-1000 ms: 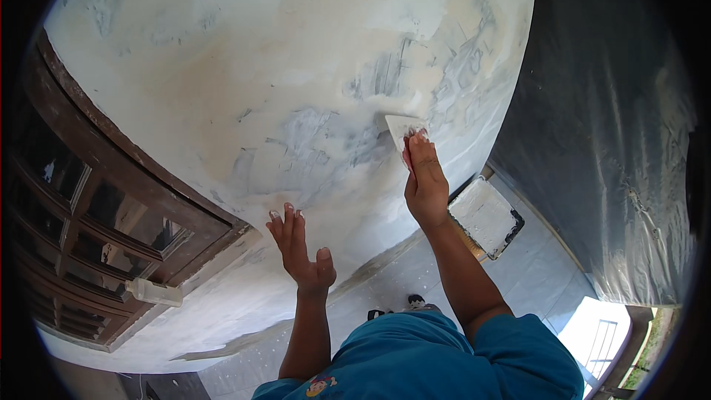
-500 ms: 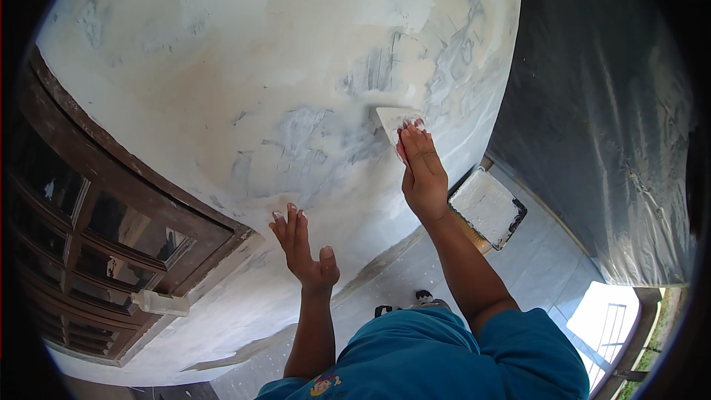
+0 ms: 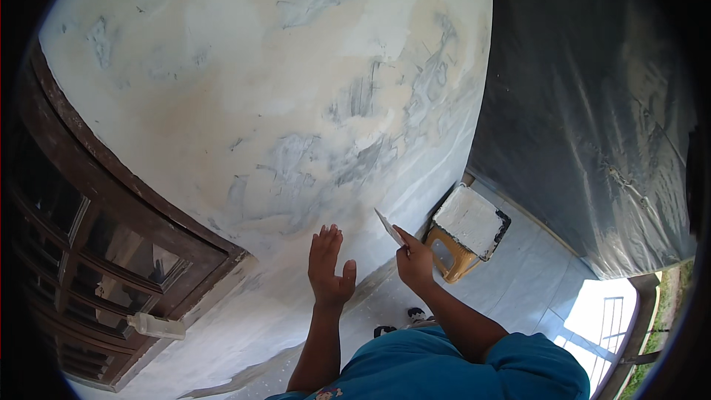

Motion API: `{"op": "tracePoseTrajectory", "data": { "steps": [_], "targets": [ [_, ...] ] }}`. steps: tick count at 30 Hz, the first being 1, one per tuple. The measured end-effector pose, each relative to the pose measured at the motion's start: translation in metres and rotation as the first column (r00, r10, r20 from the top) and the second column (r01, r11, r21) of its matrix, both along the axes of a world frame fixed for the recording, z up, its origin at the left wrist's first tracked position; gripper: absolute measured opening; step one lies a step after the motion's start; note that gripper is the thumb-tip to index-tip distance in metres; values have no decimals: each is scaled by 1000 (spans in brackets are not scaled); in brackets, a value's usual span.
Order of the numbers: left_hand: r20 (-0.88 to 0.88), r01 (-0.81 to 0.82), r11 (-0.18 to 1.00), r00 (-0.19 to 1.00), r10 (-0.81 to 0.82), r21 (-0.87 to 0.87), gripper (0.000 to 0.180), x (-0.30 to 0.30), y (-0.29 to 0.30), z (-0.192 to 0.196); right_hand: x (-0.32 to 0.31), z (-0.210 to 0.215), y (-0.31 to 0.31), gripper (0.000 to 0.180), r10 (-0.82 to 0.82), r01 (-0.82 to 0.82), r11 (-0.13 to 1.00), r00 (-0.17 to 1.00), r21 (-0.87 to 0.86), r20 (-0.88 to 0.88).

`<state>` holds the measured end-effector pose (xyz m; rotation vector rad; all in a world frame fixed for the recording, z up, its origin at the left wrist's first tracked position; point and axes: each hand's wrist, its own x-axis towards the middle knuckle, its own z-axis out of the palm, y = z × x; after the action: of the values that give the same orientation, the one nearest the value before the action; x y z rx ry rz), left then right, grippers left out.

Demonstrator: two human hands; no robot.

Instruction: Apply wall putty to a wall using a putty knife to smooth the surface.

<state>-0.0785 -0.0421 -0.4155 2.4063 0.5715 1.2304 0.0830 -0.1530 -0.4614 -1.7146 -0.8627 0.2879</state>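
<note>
Holding putty knife [image 3: 386, 227], right hand [image 3: 415, 263], stool [image 3: 468, 231] nearby

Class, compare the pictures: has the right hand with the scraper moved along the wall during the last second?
Yes. The right hand with the scraper has come down the wall, off the grey patches, to beside the stool.

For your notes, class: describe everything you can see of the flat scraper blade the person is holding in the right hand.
The scraper blade is a thin, flat, pale sheet, whitish with plaster, roughly four-sided with a pointed upper corner. The right hand pinches its lower edge between fingertips and thumb, tilting it up and leftward. It hangs just off the patchy plastered wall, apparently not touching it. No handle shows; the material cannot be told.
</note>
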Motion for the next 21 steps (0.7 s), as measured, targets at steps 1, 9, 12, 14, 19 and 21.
{"op": "tracePoseTrajectory", "data": {
  "steps": [1,9,12,14,19,21],
  "targets": [
    [-4,-9,1000,1000,9,2,53,4,-1,-2,5,3,-10,42,-30,-8,986,974,-168,-224],
    [-103,11,826,991,-84,-564,51,35,-16,-48,49,-42,-58,37,39,412,887,384,209,-923],
    [-123,3,647,981,-149,-762,52,51,-26,-52,66,-46,-78,36,-24,468,873,327,139,-945],
    [-153,-23,642,977,-148,-767,53,69,-35,-55,83,-60,-93,34,8,477,862,323,170,-946],
    [-265,-83,770,957,-115,-633,52,120,-37,-89,135,-58,-105,31,-82,474,878,295,72,-952],
    [-262,-117,754,962,-76,-646,49,150,-39,-98,166,-62,-107,29,-86,473,878,301,70,-950]
  ]
}}
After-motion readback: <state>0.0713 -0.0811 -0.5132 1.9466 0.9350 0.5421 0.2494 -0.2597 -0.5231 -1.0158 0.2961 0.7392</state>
